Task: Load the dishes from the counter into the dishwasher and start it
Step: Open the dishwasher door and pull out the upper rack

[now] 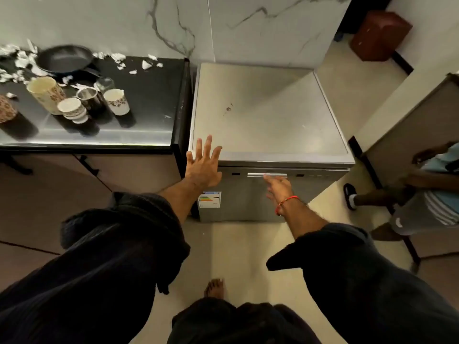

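A steel dishwasher (268, 115) stands on the floor right of the black counter (154, 100), its door closed. My left hand (202, 165) is spread flat, fingers straight, at the dishwasher's front left top corner. My right hand (277, 187) reaches with loose fingers to the door handle (267, 175); its fingertips are at the bar, not curled round it. On the counter stand several patterned cups (115, 101), a steel tumbler (88, 96), a clear glass (105, 83) and a dark frying pan (64, 58).
White torn scraps (146, 64) litter the back of the counter. Another person's legs and shoe (350, 196) are at the right by a brown cabinet (407, 130). A brown box (380, 33) sits far right. My bare foot (214, 288) is on the tiled floor.
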A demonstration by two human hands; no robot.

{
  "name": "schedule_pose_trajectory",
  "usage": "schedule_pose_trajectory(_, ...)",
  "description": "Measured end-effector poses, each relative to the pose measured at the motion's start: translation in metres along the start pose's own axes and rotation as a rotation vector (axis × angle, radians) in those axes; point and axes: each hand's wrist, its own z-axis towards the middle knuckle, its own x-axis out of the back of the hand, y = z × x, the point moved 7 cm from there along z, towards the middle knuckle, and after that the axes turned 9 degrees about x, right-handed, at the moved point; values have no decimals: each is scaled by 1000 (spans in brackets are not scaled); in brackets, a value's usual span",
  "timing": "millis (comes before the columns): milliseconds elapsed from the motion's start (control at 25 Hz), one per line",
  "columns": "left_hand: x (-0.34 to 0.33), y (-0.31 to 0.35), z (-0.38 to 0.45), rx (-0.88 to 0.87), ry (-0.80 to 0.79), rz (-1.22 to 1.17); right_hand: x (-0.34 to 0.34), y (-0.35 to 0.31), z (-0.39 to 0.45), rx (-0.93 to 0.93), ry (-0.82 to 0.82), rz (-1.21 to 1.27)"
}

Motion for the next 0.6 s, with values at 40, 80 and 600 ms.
schedule_pose_trajectory(40, -5, 1, 7, -3, -38, 28, -7, 4, 6, -47, 21, 91)
schedule_pose_trajectory(80, -8, 1, 13, 0, -73, 17, -12, 9, 16, -94, 25, 146)
schedule_pose_trajectory(600, -12, -1, 46, 34, -155, -89, -45, 24, 70, -260, 209, 678)
